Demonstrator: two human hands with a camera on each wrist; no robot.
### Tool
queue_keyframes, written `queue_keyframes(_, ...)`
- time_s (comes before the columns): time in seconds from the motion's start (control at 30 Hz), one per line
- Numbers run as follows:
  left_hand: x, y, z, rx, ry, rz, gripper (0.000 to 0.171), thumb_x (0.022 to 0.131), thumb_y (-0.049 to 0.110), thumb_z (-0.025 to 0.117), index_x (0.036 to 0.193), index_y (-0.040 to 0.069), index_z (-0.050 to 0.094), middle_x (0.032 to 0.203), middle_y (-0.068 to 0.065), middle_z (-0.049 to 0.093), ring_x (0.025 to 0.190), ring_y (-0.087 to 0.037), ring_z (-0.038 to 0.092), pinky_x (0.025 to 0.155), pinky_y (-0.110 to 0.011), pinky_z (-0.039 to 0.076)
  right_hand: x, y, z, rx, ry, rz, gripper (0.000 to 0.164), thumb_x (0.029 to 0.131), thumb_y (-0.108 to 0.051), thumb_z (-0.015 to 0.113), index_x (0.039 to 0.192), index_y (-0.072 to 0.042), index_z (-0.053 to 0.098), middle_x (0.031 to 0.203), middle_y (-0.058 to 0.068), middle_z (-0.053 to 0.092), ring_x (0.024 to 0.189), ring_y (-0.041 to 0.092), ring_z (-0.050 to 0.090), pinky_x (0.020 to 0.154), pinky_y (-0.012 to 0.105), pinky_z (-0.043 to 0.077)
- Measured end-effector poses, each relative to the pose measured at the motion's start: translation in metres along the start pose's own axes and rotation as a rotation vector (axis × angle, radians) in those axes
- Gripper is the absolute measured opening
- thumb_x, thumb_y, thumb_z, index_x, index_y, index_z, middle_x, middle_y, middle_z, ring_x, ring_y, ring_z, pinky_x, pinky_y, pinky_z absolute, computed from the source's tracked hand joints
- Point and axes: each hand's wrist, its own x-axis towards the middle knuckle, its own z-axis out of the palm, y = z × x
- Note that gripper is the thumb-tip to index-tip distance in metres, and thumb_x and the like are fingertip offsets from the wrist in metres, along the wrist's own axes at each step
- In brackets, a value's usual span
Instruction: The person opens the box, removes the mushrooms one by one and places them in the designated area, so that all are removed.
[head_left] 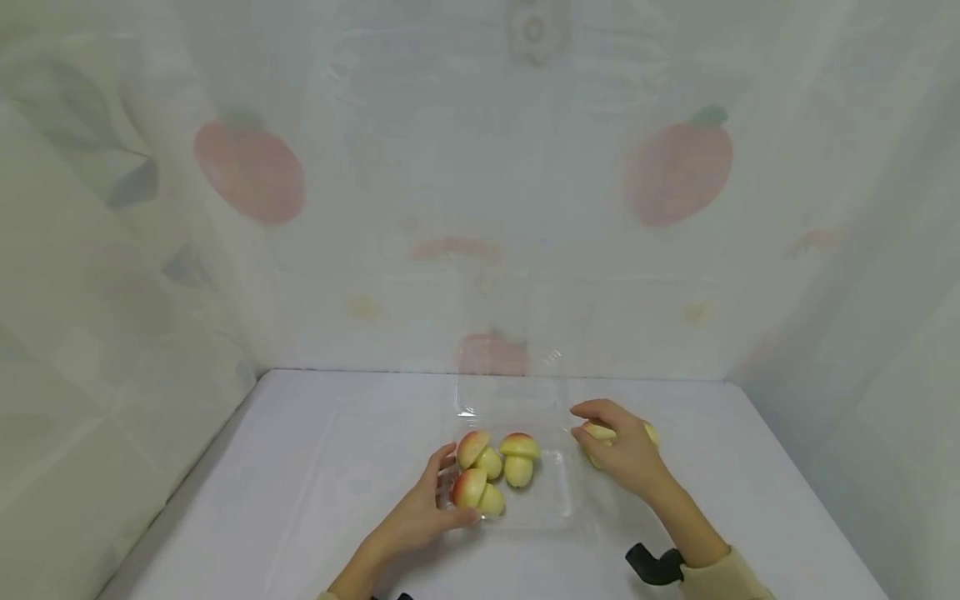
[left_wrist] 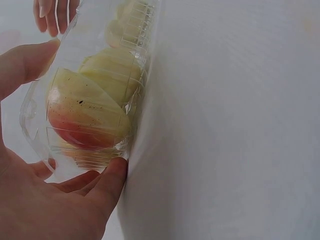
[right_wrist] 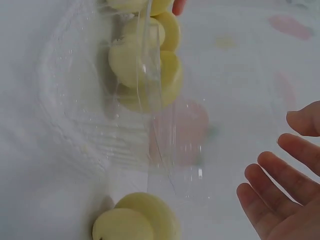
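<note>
A clear plastic clamshell box (head_left: 557, 487) lies on the table with its lid (head_left: 510, 392) raised at the back. In it sit three mushroom-shaped pieces (head_left: 519, 460), pale yellow with red-tinged caps. My left hand (head_left: 420, 508) grips the box's left side, thumb on the rim and fingers around the wall, as the left wrist view shows. To the right of the box my right hand (head_left: 626, 450) hovers with fingers apart and nothing between them. More yellow pieces (head_left: 597, 430) are partly hidden behind it; one mushroom-shaped piece (right_wrist: 137, 220) shows in the right wrist view.
White cloth covers the table (head_left: 337, 450). A pale curtain (head_left: 480, 183) printed with fruit hangs behind the table's far edge and along both sides. Black bands (head_left: 654, 565) stick out by the right wrist.
</note>
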Motion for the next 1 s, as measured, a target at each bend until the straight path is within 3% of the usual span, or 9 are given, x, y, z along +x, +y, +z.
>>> queue_keyframes(0.3, 0.000, 0.002, 0.001, -0.011, -0.006, -0.007, 0.106, 0.083, 0.031, 0.085, 0.161, 0.012, 0.016, 0.159, -0.023, 0.030, 0.140, -0.048, 0.039, 0.112, -0.063, 0.033, 0.000, -0.003, 0.019, 0.058, -0.076, 0.014, 0.030, 0.090, -0.008, 0.078, 0.118, -0.004, 0.069, 0.117, 0.007, 0.070, 0.112, 0.028, 0.066, 0.096, 0.047, 0.054)
queue_keyframes(0.7, 0.000, -0.001, 0.001, 0.006, -0.018, -0.016, 0.107, 0.083, 0.035, 0.084, 0.161, 0.013, 0.014, 0.160, -0.023, 0.029, 0.141, -0.050, 0.036, 0.113, -0.064, 0.031, 0.000, -0.005, 0.038, 0.071, -0.122, 0.031, 0.028, 0.089, -0.011, 0.078, 0.116, -0.008, 0.070, 0.114, 0.003, 0.070, 0.108, 0.033, 0.066, 0.093, 0.047, 0.055)
queue_keyframes(1.0, 0.000, -0.005, 0.000, 0.021, -0.011, 0.002, 0.106, 0.083, 0.035, 0.084, 0.161, 0.011, 0.015, 0.158, -0.024, 0.031, 0.139, -0.049, 0.040, 0.112, -0.063, 0.034, -0.001, -0.002, 0.053, 0.090, -0.181, 0.020, 0.026, 0.092, -0.011, 0.075, 0.116, -0.002, 0.069, 0.115, 0.016, 0.069, 0.106, 0.038, 0.065, 0.092, 0.051, 0.055)
